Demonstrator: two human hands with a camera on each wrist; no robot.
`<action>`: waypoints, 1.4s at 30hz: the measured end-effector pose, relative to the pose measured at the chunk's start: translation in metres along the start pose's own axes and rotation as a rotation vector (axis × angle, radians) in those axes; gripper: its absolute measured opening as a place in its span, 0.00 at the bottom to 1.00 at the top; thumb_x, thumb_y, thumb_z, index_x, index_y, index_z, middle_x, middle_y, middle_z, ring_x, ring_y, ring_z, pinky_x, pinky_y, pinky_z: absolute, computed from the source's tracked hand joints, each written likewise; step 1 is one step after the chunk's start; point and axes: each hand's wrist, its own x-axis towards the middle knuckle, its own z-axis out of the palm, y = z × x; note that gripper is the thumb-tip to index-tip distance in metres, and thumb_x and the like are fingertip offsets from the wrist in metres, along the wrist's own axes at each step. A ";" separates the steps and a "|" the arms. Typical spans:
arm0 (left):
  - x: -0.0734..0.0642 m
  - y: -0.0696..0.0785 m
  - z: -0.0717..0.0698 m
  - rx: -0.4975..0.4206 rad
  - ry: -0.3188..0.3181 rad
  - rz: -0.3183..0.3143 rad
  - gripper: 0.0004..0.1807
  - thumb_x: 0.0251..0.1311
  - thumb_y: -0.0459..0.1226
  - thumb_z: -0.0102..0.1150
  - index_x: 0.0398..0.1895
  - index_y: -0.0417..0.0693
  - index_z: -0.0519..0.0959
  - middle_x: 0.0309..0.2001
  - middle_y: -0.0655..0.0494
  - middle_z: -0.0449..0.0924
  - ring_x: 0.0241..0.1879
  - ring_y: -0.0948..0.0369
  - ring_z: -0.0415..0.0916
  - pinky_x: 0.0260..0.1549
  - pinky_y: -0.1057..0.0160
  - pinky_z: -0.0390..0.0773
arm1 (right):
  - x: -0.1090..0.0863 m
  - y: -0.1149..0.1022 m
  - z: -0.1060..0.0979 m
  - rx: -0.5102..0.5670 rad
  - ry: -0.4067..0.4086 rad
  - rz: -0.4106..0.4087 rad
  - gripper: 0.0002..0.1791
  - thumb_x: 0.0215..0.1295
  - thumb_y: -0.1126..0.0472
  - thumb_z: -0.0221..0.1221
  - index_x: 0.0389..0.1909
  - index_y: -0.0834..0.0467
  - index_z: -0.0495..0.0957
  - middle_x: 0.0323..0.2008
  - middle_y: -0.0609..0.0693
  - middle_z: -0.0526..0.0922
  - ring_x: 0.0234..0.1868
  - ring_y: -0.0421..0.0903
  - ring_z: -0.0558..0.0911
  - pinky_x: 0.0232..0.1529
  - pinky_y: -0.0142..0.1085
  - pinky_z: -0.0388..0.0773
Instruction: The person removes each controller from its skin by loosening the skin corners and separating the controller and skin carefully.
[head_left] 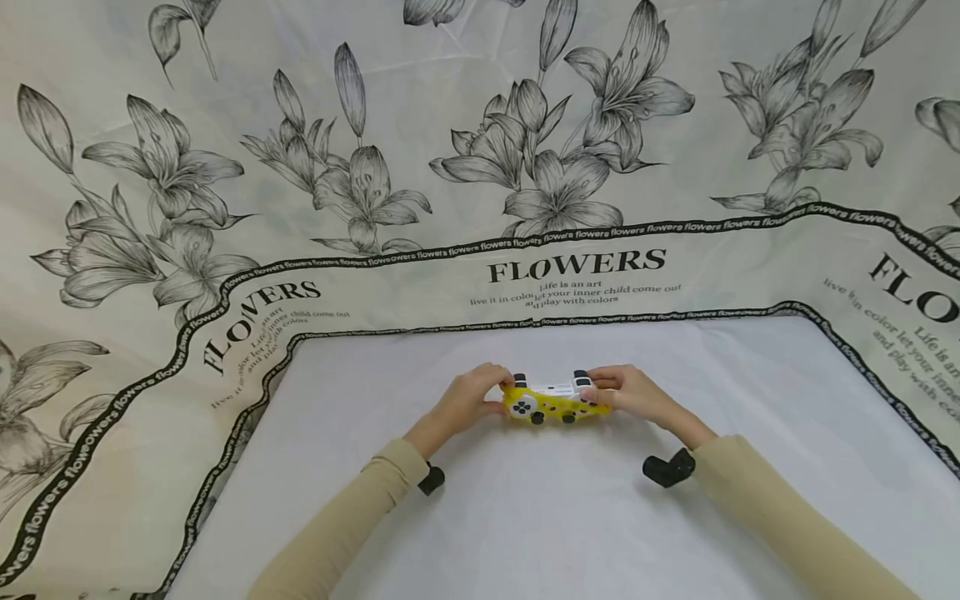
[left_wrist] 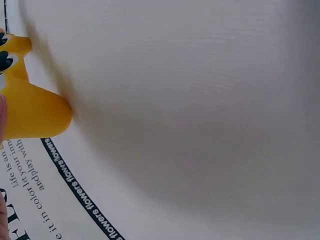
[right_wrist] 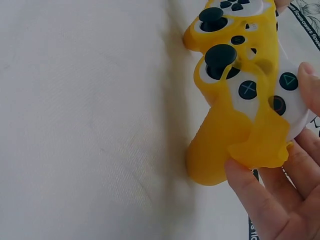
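Observation:
Both hands hold a white game controller (right_wrist: 299, 111) with black buttons and thumbsticks, partly wrapped in a yellow rubbery cover (right_wrist: 212, 147). My left hand (head_left: 468, 400) grips the controller's left end in the head view, where the cover lies around the direction pad. In the left wrist view only a yellow grip end shows, with slivers of fingers at the frame edge. At the other end my right hand (head_left: 636, 393) holds the controller and cover between thumb and fingers. There the cover's edge is folded across the round buttons, leaving the white corner bare.
A white tabletop (head_left: 525, 525) spreads beneath the hands. Behind it hangs a cloth (head_left: 577, 287) printed with flowers and lettering, which also runs along both sides. Black wrist-worn devices (head_left: 669, 469) sit below each sleeve cuff.

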 end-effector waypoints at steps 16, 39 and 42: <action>0.003 -0.001 -0.002 0.027 -0.030 -0.033 0.23 0.41 0.42 0.73 0.43 0.49 0.78 0.43 0.59 0.83 0.43 0.64 0.77 0.44 0.69 0.79 | 0.002 -0.002 -0.002 0.048 -0.043 0.018 0.37 0.65 0.50 0.59 0.64 0.73 0.63 0.60 0.71 0.72 0.57 0.60 0.78 0.43 0.39 0.82; -0.003 -0.003 0.003 -0.036 0.173 0.129 0.15 0.35 0.37 0.77 0.27 0.46 0.80 0.40 0.54 0.85 0.43 0.61 0.80 0.49 0.72 0.78 | 0.008 0.004 -0.002 0.059 -0.044 0.021 0.37 0.66 0.49 0.58 0.64 0.74 0.63 0.59 0.71 0.73 0.54 0.57 0.80 0.40 0.35 0.82; -0.002 -0.006 0.001 0.007 0.170 0.201 0.15 0.34 0.39 0.78 0.24 0.47 0.80 0.37 0.56 0.86 0.39 0.63 0.81 0.44 0.74 0.79 | 0.007 0.005 -0.002 0.061 -0.054 0.001 0.37 0.65 0.50 0.58 0.63 0.74 0.64 0.59 0.71 0.73 0.53 0.58 0.81 0.41 0.36 0.83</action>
